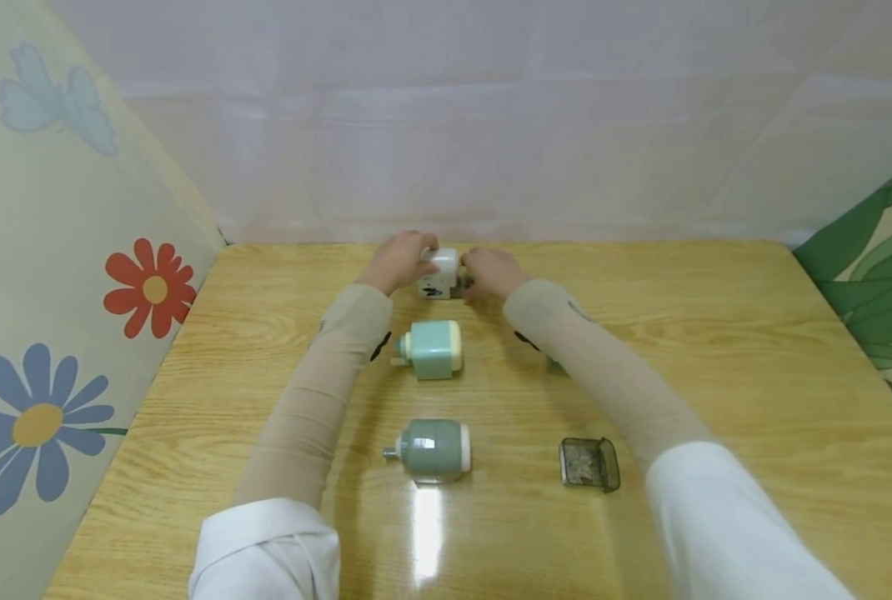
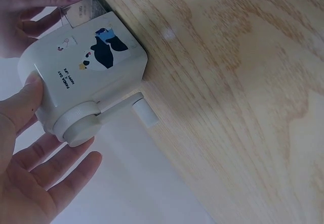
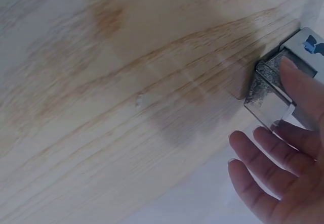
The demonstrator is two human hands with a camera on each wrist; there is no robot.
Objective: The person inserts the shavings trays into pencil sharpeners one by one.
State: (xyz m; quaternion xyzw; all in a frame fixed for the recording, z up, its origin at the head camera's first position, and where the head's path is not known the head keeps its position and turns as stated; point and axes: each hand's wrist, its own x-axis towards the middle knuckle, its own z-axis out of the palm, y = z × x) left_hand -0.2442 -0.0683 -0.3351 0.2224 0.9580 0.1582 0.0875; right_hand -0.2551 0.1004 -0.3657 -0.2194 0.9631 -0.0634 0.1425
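Note:
A white crank pencil sharpener [image 1: 438, 273] with a panda print [image 2: 104, 52] stands at the back edge of the table. My left hand [image 1: 398, 260] grips its body from the left, with the thumb on one side and fingers by the crank end. The crank handle [image 2: 121, 107] sticks out beyond that hand. On the opposite end, my right hand [image 1: 494, 271] pinches the clear shavings drawer [image 3: 266, 90] between thumb and fingers. The drawer juts partway out of the sharpener body, and dark shavings lie inside it.
Nearer me, a turquoise sharpener [image 1: 433, 350] and a grey-green one [image 1: 433, 448] lie in line with the white one. A separate clear drawer with shavings [image 1: 581, 462] sits front right. My right forearm mostly hides a small greenish thing [image 1: 556, 367]. A pale wall [image 1: 446, 167] borders the table's back.

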